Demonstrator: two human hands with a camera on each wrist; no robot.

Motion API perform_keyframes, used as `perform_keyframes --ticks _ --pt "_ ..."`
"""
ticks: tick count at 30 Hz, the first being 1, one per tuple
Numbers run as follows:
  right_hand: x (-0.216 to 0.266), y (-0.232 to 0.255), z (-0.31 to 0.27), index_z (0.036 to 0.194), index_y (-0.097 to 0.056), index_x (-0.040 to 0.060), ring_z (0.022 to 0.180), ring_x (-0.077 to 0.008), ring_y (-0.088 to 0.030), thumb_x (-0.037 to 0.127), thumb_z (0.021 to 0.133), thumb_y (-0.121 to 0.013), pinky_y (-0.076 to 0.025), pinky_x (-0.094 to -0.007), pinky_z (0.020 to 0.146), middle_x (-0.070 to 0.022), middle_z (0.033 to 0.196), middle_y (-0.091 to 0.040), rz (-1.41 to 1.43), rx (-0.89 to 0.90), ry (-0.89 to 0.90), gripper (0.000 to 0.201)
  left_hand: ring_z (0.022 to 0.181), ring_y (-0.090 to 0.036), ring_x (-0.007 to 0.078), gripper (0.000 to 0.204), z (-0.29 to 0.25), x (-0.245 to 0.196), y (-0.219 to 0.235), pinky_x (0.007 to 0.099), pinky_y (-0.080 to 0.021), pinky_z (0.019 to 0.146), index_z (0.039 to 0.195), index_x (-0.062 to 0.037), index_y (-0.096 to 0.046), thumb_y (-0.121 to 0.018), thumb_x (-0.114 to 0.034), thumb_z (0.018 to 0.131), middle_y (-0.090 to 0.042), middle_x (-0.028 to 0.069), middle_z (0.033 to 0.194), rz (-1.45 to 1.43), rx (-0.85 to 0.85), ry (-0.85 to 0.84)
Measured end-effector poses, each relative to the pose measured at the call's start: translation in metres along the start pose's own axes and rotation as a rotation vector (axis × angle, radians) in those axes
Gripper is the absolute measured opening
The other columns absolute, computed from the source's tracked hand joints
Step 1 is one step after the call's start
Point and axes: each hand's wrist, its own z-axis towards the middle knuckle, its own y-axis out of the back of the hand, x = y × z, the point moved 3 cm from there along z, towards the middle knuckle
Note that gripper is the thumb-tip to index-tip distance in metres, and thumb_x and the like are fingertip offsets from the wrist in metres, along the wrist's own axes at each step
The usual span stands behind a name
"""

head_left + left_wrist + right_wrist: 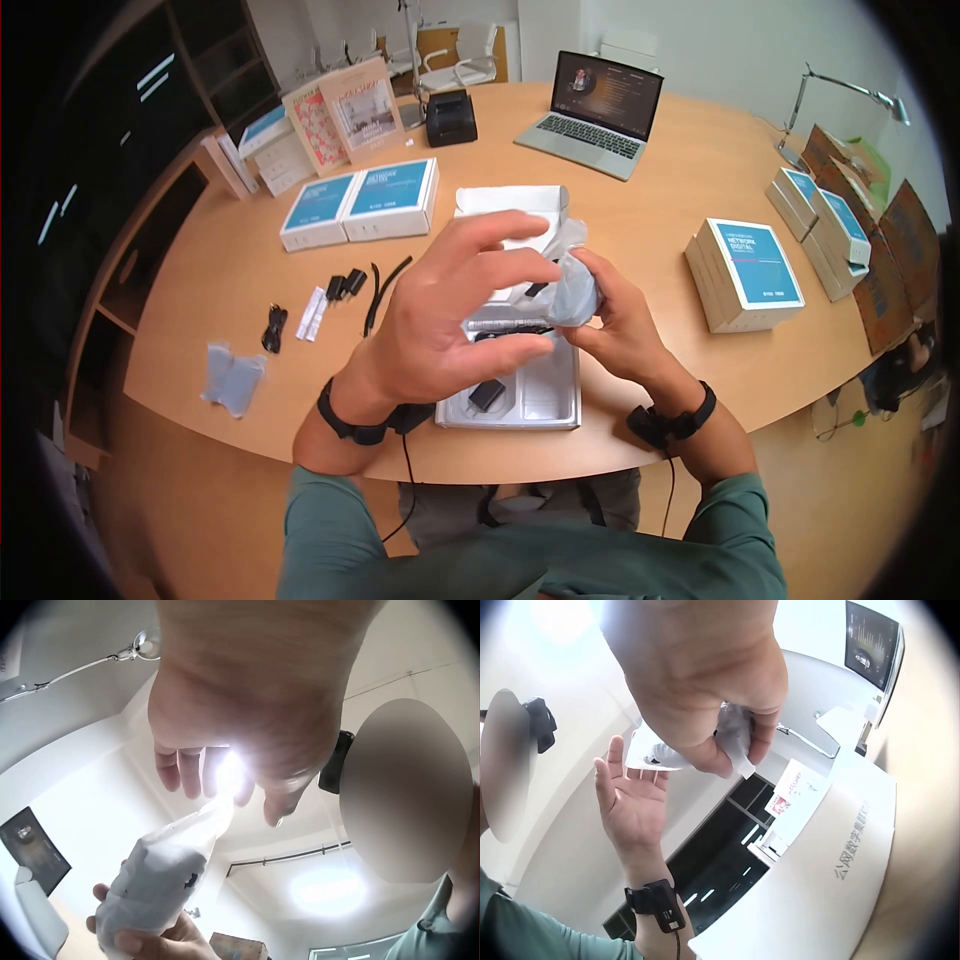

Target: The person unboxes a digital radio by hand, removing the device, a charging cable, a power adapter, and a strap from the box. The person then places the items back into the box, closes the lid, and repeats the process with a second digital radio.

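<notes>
In the head view, my right hand (628, 322) grips a translucent plastic bag (576, 288) with something pale grey inside. The left wrist view shows this bag (154, 881) held low down, its loose end rising toward my left hand. My left hand (440, 315) is spread beside the bag, thumb apart from the fingers. Seen from the right wrist, the left palm (636, 817) faces the camera and the bag (735, 735) overlaps the fingertips. Below both hands lies an open white box (508, 428), partly hidden, with a black power adapter (487, 395) in its tray.
Left of the box lie a black coiled cable (274, 328), small black adapters (347, 284), black strips (375, 295) and an empty-looking plastic bag (233, 380). Blue-and-white boxes (390, 200) stand back left, with another box stack (745, 275) at right. Behind is a laptop (590, 140).
</notes>
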Motion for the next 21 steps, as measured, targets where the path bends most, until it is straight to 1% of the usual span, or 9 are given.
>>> perform_keyframes --ticks 1,3,5,9,12,13,17,19,21 --pt "-0.005 0.001 -0.001 0.159 -0.053 0.0051 0.125 -0.0221 -0.070 -0.003 0.083 -0.086 -0.059 -0.0352 0.100 -0.0143 0.138 -0.069 -0.052 -0.002 0.004 0.083 0.136 -0.063 0.0389 0.054 0.001 0.002 0.001 0.0504 -0.049 0.116 0.128 -0.0041 -0.075 -0.094 -0.033 0.086 -0.063 0.0218 0.152 -0.014 -0.023 0.013" --pt "-0.013 -0.001 -0.004 0.157 -0.054 0.0047 0.124 -0.0220 -0.070 -0.003 0.083 -0.086 -0.059 -0.0348 0.099 -0.0137 0.138 -0.068 -0.065 -0.008 0.011 0.082 0.133 -0.063 0.0439 0.047 0.005 0.003 0.004 0.0525 -0.051 0.112 0.114 -0.0034 -0.078 -0.096 -0.032 0.081 -0.065 0.0215 0.149 0.310 -0.030 -0.218" --pt "-0.018 -0.004 -0.007 0.156 -0.054 0.0044 0.123 -0.0220 -0.070 -0.003 0.082 -0.086 -0.059 -0.0343 0.097 -0.0132 0.138 -0.068 -0.068 -0.019 0.034 0.081 0.135 -0.061 0.0463 0.039 0.002 0.006 0.002 0.0534 -0.051 0.113 0.107 -0.0043 -0.078 -0.095 -0.028 0.080 -0.066 0.0207 0.146 0.375 -0.083 -0.145" --pt "-0.024 -0.004 -0.006 0.157 -0.053 0.0044 0.127 -0.0243 -0.069 -0.007 0.082 -0.084 -0.060 -0.0362 0.097 -0.0135 0.145 -0.064 -0.011 -0.083 0.100 0.082 0.143 -0.055 0.0475 0.025 -0.001 0.014 -0.001 0.0543 -0.049 0.116 0.102 -0.0063 -0.080 -0.090 -0.022 0.085 -0.064 0.0211 0.150 0.396 0.045 -0.151" --pt "-0.029 -0.004 -0.007 0.157 -0.052 0.0050 0.129 -0.0249 -0.067 -0.010 0.082 -0.082 -0.061 -0.0377 0.098 -0.0138 0.147 -0.063 0.020 -0.124 0.119 0.082 0.149 -0.049 0.0475 0.014 0.000 0.000 0.007 0.0531 -0.045 0.119 0.103 -0.0053 -0.081 -0.078 -0.015 0.094 -0.061 0.0242 0.154 0.036 0.139 -0.126" --pt "-0.029 -0.003 -0.006 0.157 -0.052 0.0054 0.130 -0.0248 -0.067 -0.011 0.082 -0.082 -0.061 -0.0383 0.099 -0.0139 0.148 -0.062 0.022 -0.147 0.141 0.082 0.149 -0.049 0.0475 0.014 0.000 0.002 0.006 0.0531 -0.045 0.119 0.103 -0.0053 -0.081 -0.078 -0.015 0.094 -0.061 0.0242 0.154 0.039 0.136 -0.126" --pt "-0.020 -0.001 -0.005 0.154 -0.055 0.0057 0.129 -0.0281 -0.068 -0.011 0.081 -0.083 -0.061 -0.0394 0.100 -0.0149 0.146 -0.063 -0.105 -0.145 0.181 0.080 0.141 -0.056 0.0442 0.018 -0.004 0.021 -0.006 0.0516 -0.048 0.116 0.107 -0.0036 -0.081 -0.075 -0.015 0.094 -0.066 0.0229 0.146 0.206 0.028 0.002" --pt "-0.012 -0.001 -0.004 0.149 -0.060 0.0052 0.126 -0.0330 -0.069 -0.010 0.078 -0.084 -0.061 -0.0410 0.098 -0.0164 0.142 -0.064 -0.318 -0.146 0.264 0.077 0.138 -0.059 0.0430 0.019 -0.006 0.028 -0.012 0.0515 -0.049 0.115 0.107 -0.0025 -0.080 -0.075 -0.015 0.093 -0.068 0.0224 0.142 0.277 0.009 0.035" --pt "-0.005 -0.002 -0.003 0.147 -0.062 0.0048 0.124 -0.0345 -0.069 -0.010 0.077 -0.085 -0.061 -0.0418 0.097 -0.0169 0.140 -0.065 -0.366 -0.160 0.310 0.075 0.131 -0.063 0.0420 0.020 -0.008 0.032 -0.017 0.0512 -0.051 0.112 0.104 -0.0001 -0.078 -0.075 -0.015 0.091 -0.072 0.0210 0.134 0.540 0.038 0.022"
